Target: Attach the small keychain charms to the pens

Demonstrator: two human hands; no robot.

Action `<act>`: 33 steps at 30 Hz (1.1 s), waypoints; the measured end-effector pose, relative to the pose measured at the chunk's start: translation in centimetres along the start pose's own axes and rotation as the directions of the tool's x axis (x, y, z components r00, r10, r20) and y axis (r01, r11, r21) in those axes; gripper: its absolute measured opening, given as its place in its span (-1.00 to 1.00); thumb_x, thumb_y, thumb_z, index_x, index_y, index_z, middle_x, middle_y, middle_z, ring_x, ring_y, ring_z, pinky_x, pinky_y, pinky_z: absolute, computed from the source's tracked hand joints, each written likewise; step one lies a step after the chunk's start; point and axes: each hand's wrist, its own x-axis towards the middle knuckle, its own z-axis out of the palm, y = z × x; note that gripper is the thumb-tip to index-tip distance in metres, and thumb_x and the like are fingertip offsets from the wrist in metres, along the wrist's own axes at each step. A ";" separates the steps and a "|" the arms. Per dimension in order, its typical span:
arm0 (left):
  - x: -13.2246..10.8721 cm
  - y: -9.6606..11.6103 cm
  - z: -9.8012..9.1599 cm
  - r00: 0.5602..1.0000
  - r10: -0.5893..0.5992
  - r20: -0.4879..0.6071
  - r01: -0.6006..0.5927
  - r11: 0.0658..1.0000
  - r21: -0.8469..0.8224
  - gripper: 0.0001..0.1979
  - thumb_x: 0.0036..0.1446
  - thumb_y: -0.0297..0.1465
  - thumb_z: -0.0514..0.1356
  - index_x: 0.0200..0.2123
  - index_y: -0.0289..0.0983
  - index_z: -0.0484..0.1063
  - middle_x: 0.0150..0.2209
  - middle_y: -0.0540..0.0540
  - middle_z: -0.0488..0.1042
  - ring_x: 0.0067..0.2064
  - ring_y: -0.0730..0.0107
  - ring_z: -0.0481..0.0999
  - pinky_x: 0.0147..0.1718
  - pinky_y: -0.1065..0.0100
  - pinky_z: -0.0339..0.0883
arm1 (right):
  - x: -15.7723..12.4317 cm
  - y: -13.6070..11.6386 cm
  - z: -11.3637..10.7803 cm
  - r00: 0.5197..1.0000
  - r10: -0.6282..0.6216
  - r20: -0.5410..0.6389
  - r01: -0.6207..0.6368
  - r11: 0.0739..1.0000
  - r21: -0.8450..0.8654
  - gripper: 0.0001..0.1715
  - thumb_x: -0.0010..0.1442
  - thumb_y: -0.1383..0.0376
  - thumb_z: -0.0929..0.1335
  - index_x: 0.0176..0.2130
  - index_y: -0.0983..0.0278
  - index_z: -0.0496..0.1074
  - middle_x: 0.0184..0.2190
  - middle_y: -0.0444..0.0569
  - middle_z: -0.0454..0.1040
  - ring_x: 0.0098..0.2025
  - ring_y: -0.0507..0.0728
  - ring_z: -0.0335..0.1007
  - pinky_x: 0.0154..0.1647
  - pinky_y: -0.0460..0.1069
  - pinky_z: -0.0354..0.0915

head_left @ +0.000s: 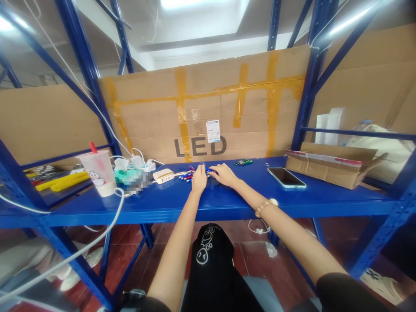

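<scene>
A: Where are the little things being worked on?

B: The thin blue and red plastic-looking sticks (pixel 186 177), shaped a bit like pens, lie in a small pile just right of the flat, cream-white plastic box with round corners (pixel 163 176).

A: And the hands?

B: Both are to the right of the cream-white box. The right hand (pixel 224 174) looks pinched on a thin, shiny blue stick (pixel 212 170). The left hand (pixel 200 177) is just beside it with its fingers close together, but I can't tell if it holds anything.

A: Are the sticks heavy?

B: I think they're light and stiff. They look smooth, so they might slip or roll. I'd pinch one in the middle, and be gentle, because thin ends could snap.

A: What is everything else made of?

B: The tabletop (pixel 169 197) under the cream-white box is smooth, shiny blue metal. Behind that box stands a big, flat brown cardboard sheet (pixel 149 125) with shiny yellow tape. Left of it is a cloudy plastic cup (pixel 100 167), wide at the top, with a red bit poking out. Well to its right are flat green bumpy boards (pixel 243 162). Farther right of it come a smooth black phone with a pale rim (pixel 287 177) and a long, open brown cardboard carton (pixel 328 167).
</scene>
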 end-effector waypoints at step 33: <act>0.7 0.4 0.1 0.950 -0.231 0.212 0.290 0.904 -0.313 -0.57 0.14 -0.26 -0.12 -0.42 -0.37 0.45 -0.42 -0.17 0.51 -0.44 0.39 0.49 -0.41 0.40 0.33 | -0.6 1.4 -0.5 0.995 0.091 0.049 -0.096 0.989 0.113 -0.63 0.21 0.05 0.21 -0.25 0.20 0.48 -0.26 -0.05 0.53 -0.23 0.11 0.41 -0.29 -0.09 0.19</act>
